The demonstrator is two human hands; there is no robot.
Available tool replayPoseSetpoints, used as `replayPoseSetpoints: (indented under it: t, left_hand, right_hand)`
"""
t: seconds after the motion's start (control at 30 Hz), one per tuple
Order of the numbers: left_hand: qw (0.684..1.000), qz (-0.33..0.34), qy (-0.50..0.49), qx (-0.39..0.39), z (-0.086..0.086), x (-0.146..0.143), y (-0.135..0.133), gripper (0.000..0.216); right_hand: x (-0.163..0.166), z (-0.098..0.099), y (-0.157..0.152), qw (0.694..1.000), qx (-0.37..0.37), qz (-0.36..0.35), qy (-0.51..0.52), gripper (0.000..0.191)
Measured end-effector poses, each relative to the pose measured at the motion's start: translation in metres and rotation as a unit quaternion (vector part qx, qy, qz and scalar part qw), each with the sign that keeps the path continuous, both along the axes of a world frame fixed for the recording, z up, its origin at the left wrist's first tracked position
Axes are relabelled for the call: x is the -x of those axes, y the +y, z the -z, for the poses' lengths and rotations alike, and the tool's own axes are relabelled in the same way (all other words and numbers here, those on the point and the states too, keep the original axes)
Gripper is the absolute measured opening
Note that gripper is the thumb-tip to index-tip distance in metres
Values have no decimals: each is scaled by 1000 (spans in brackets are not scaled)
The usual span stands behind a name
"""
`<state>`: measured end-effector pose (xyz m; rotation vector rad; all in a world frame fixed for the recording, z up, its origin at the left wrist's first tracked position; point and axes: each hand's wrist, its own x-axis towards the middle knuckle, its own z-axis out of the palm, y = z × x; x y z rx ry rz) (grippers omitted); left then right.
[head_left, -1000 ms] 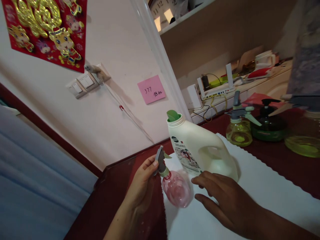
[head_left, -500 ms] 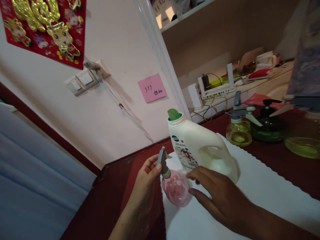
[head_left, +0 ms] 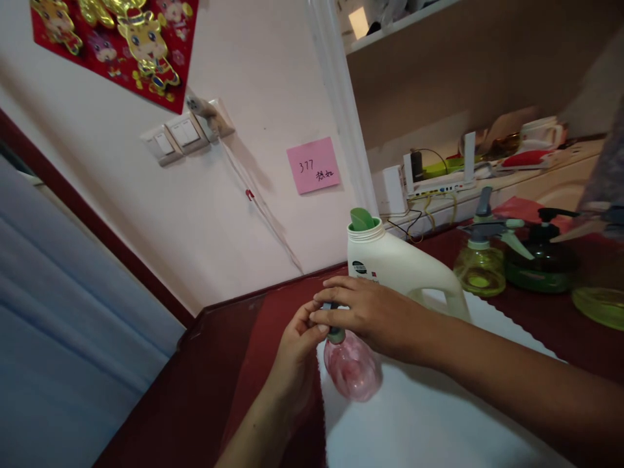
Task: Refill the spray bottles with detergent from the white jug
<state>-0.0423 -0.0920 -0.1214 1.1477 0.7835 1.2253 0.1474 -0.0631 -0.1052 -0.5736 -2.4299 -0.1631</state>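
Observation:
A pink see-through spray bottle (head_left: 353, 368) with a grey trigger head stands on the white sheet (head_left: 424, 406). From the left, my left hand (head_left: 303, 335) pinches the grey head between thumb and fingers. My right hand (head_left: 358, 314) reaches across from the right, its fingers curled over the same head and hiding most of it; its fingertips meet those of my left hand. Just behind is a large cream detergent jug (head_left: 394, 257), its neck uncapped and a green spout (head_left: 361, 220) inside. My right hand and forearm cover the jug's lower part and label.
Beyond the jug, to the right, stand a yellow-green spray bottle (head_left: 480, 270), a dark pump bottle (head_left: 541, 263) and another yellow-green bottle (head_left: 602, 305). A white router (head_left: 439, 186) with cables sits on the ledge. Blue curtain (head_left: 73, 338) hangs at left.
My right hand has moved up and left from beside the pink bottle's body onto its spray head. My left hand keeps its hold. The view has shifted slightly.

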Motion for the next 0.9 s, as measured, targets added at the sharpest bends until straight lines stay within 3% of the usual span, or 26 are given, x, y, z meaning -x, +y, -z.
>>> replayPoseSetpoints:
  t: [0.23, 0.37, 0.47, 0.67, 0.9]
  left_hand:
    - [995, 37, -96, -9, 19, 8, -6, 36]
    - [999, 11, -41, -24, 32, 5, -8, 27]
    - [999, -10, 14, -32, 38, 0, -7, 33]
    - [992, -76, 80, -62, 40, -9, -5, 22]
    - [989, -79, 85, -90, 39, -15, -7, 25]
  right_hand:
    - [0, 0, -6, 1000, -7, 26, -7, 47]
    - [2, -2, -9, 999, -8, 38, -10, 45]
    - [3, -2, -9, 999, -21, 32, -12, 34]
    - [3, -5, -13, 998, -26, 38, -36, 34]
    - [2, -9, -14, 998, -26, 45, -34, 36]
